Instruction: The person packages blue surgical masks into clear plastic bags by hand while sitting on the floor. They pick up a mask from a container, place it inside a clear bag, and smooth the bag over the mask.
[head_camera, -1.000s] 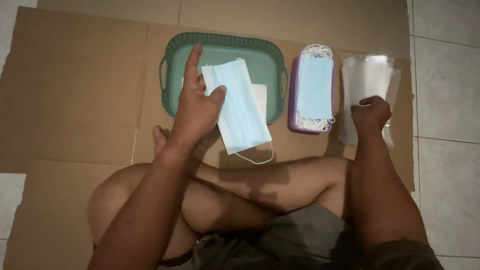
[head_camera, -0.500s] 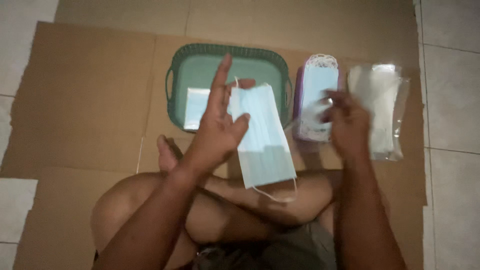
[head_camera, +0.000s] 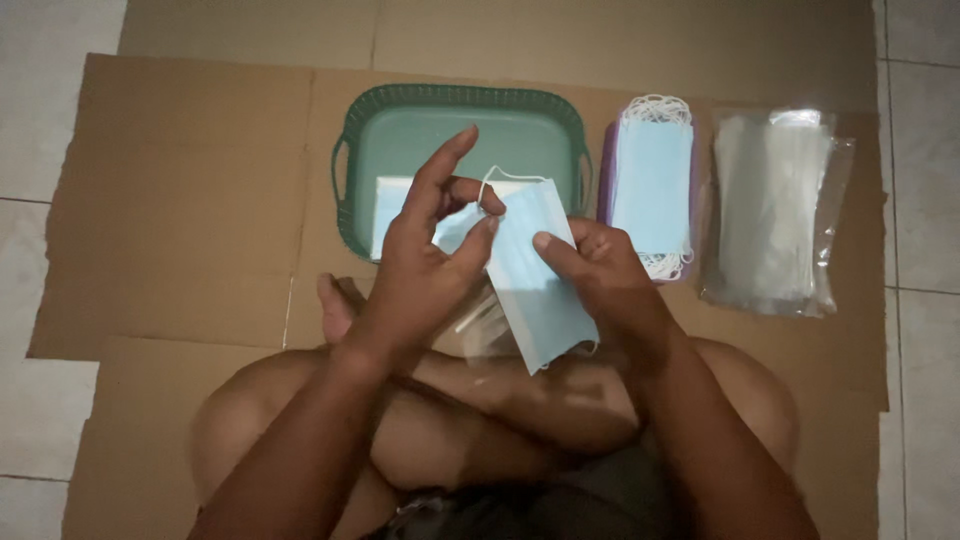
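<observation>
A light blue face mask with white ear loops hangs between both my hands, above my crossed legs. My left hand pinches its upper left edge and ear loop, index finger raised. On the mask's right side my right hand grips it, along with what looks like a clear plastic sleeve under the mask. Behind the hands sits a green plastic basket with a packed mask lying flat inside.
A stack of blue masks rests in a purple tray to the right of the basket. Further right lies a pile of clear plastic sleeves. Everything sits on flattened brown cardboard over a tiled floor.
My right hand left the pile of sleeves at the right and came to the mask, now gripping it. The mask has come down from over the basket toward my lap.
</observation>
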